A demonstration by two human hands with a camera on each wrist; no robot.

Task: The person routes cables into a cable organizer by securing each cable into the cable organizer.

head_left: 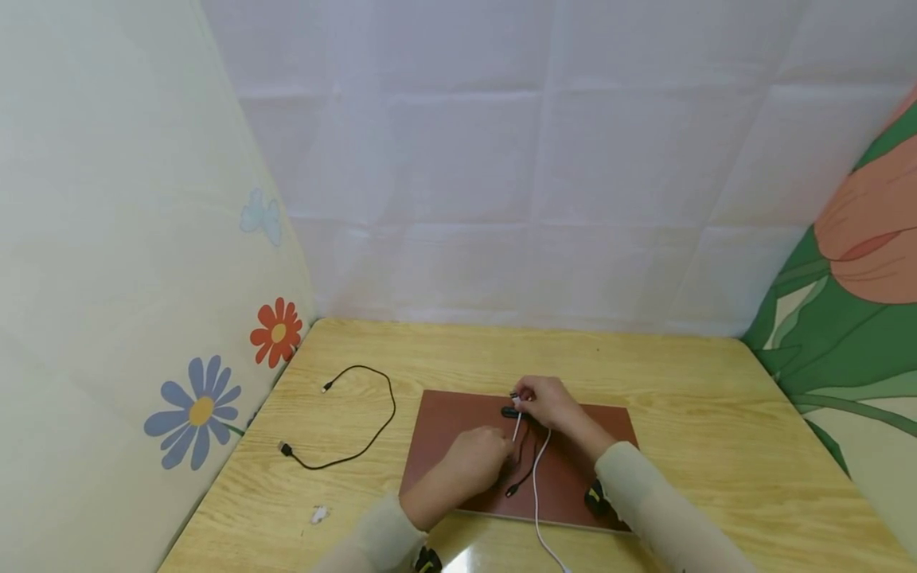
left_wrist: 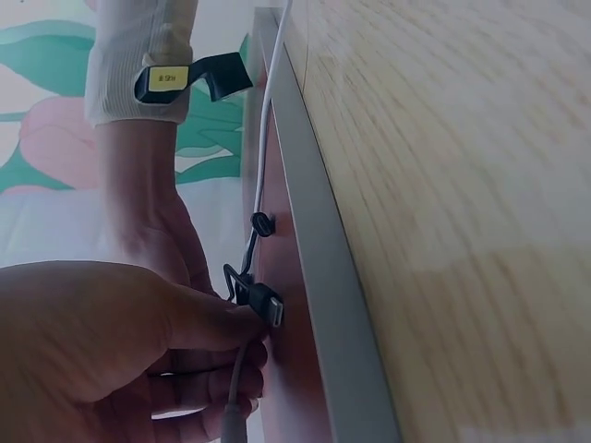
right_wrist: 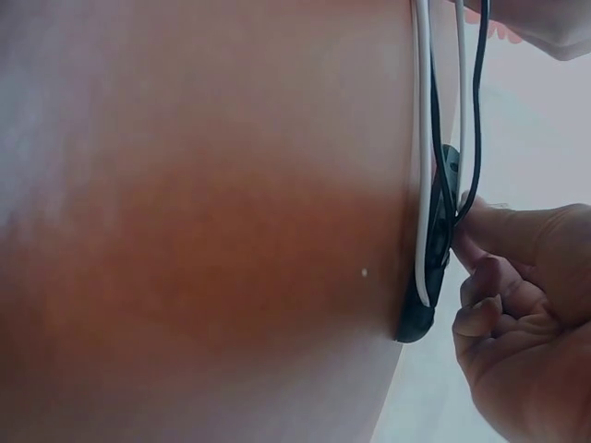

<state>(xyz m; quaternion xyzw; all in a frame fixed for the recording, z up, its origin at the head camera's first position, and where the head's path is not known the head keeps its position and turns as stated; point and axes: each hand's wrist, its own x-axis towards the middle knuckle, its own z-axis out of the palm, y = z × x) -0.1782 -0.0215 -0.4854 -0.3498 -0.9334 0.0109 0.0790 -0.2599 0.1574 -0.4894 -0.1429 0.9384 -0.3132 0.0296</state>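
Observation:
On the brown board (head_left: 437, 434), my left hand (head_left: 476, 458) pinches a white cable (head_left: 517, 426) between thumb and fingers. My right hand (head_left: 546, 402) pinches cable near that cable's upper end, beside a small black bar (right_wrist: 420, 300) on the board. Thumb and index finger meet in the right wrist view, where white and black strands run along the bar; the exact part held is hidden. Close to my left thumb is the metal-tipped plug (left_wrist: 268, 305) of a black cable. Another white length (head_left: 536, 485) trails from the right hand over the board's front edge.
A second black cable (head_left: 392, 398), with a plug at each end, lies curved on the wooden table (head_left: 688, 382) to the left. A small white scrap (head_left: 319, 514) is near the front left. Fabric walls (head_left: 444, 175) enclose the back and sides.

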